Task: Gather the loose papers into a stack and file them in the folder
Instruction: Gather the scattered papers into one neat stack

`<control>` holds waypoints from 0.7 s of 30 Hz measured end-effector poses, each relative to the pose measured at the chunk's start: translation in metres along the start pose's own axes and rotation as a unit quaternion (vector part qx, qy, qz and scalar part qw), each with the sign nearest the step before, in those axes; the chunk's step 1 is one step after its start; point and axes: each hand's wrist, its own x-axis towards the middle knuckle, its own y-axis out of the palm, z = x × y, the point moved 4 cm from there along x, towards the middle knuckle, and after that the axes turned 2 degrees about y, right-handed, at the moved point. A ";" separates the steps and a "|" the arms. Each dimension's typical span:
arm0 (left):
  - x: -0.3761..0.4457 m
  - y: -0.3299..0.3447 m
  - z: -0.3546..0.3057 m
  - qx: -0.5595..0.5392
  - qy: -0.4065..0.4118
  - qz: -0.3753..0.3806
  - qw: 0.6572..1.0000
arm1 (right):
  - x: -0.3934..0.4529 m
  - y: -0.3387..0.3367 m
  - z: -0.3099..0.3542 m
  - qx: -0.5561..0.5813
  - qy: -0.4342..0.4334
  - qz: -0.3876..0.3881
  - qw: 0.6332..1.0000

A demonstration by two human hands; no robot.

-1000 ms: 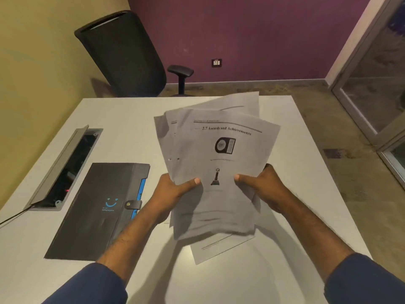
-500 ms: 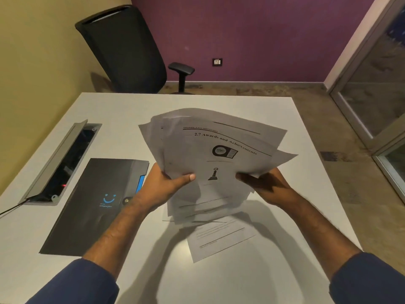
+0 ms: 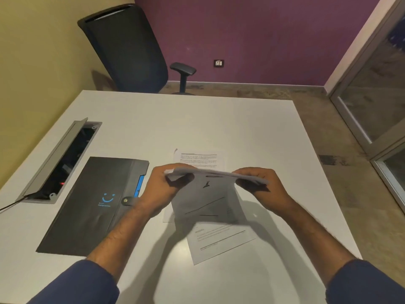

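Folder lies on table, left of two loose sheets.

A black office chair stands behind the white table, between yellow and purple walls.

The bundle of papers is blurring, its print unreadable. It is hiding most of a sheet lying toward the table's far edge and the top of another sheet nearer the near edge. The left hand is covering part of the folder's right edge. Both sleeves are running off the bottom edge.
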 end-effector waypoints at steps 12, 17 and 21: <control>0.005 0.001 -0.031 -0.079 0.063 -0.057 0.993 | 0.013 -0.005 0.028 0.114 -0.022 -0.107 0.987; -0.004 0.000 0.015 -0.074 -0.024 -0.012 0.997 | -0.003 0.009 -0.014 0.097 0.065 -0.072 0.991; -0.018 0.008 0.047 -0.036 -0.079 -0.013 0.996 | -0.016 0.022 -0.042 0.096 0.113 -0.086 0.985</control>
